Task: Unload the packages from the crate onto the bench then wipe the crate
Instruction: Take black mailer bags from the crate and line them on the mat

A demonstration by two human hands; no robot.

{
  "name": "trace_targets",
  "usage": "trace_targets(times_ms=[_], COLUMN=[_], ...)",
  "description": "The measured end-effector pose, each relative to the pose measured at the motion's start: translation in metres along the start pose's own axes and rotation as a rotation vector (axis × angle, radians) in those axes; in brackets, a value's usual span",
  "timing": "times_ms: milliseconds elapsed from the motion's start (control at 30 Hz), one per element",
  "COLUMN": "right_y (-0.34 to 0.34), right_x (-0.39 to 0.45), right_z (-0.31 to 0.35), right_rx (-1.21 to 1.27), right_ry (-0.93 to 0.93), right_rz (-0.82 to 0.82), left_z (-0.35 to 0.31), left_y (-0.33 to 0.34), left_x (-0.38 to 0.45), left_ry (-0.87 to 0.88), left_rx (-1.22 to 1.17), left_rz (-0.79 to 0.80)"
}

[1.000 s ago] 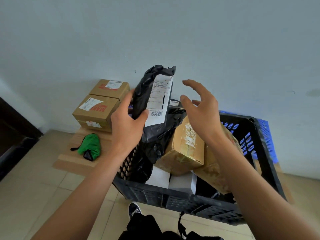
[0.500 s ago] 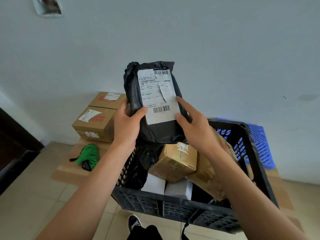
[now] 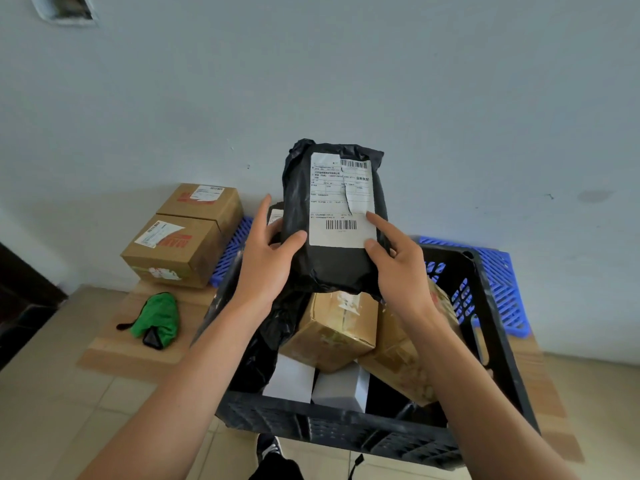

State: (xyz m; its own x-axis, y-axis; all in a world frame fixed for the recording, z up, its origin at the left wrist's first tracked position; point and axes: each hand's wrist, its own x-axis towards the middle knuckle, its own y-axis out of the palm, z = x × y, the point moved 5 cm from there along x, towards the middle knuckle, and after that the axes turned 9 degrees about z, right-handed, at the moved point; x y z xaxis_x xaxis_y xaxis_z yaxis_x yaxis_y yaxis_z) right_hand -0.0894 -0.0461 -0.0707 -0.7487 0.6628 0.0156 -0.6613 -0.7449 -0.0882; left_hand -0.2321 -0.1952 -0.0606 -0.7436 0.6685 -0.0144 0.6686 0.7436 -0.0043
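Observation:
A black plastic mailer with a white shipping label (image 3: 332,261) is held upright above the black crate (image 3: 498,348). My left hand (image 3: 268,261) grips its left edge, thumb on the front. My right hand (image 3: 398,268) holds its right edge, thumb and forefinger on the label. Inside the crate lie a brown carton (image 3: 332,330), a larger brown box (image 3: 408,372) under my right forearm, two white boxes (image 3: 315,382) and another black bag (image 3: 266,348). Two brown cartons (image 3: 176,247) stand on the low wooden bench (image 3: 114,355) at the left.
A green cloth (image 3: 157,318) lies on the bench in front of the two cartons. A blue plastic lattice (image 3: 498,282) shows behind the crate against the grey wall. Tiled floor is at the lower left, and a shoe (image 3: 270,446) shows below the crate.
My right hand came in from open air and took hold of the mailer's right edge. The mailer turned label-forward and now sits slightly to the right.

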Motion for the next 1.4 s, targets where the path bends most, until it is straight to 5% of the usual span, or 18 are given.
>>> trace_targets(times_ms=[167,667,1033,1400], right_y=[0.004,0.002,0.017,0.035], right_x=[0.018,0.133,0.268,0.329], right_z=[-0.002,0.006,-0.017,-0.119], right_rx=[0.017,-0.278,-0.608,-0.836], right_ry=[-0.006,0.0,0.116,0.318], right_rz=[-0.037,-0.012,0.165,0.449], left_z=[-0.01,-0.01,0.033,0.147], left_y=[0.008,-0.012,-0.042,-0.05], left_x=[0.011,0.155,0.278,0.341], left_ry=[0.152,0.12,-0.067,-0.288], left_rx=[0.25,0.436,0.393,0.345], left_rz=[0.08,0.286,0.373,0.587])
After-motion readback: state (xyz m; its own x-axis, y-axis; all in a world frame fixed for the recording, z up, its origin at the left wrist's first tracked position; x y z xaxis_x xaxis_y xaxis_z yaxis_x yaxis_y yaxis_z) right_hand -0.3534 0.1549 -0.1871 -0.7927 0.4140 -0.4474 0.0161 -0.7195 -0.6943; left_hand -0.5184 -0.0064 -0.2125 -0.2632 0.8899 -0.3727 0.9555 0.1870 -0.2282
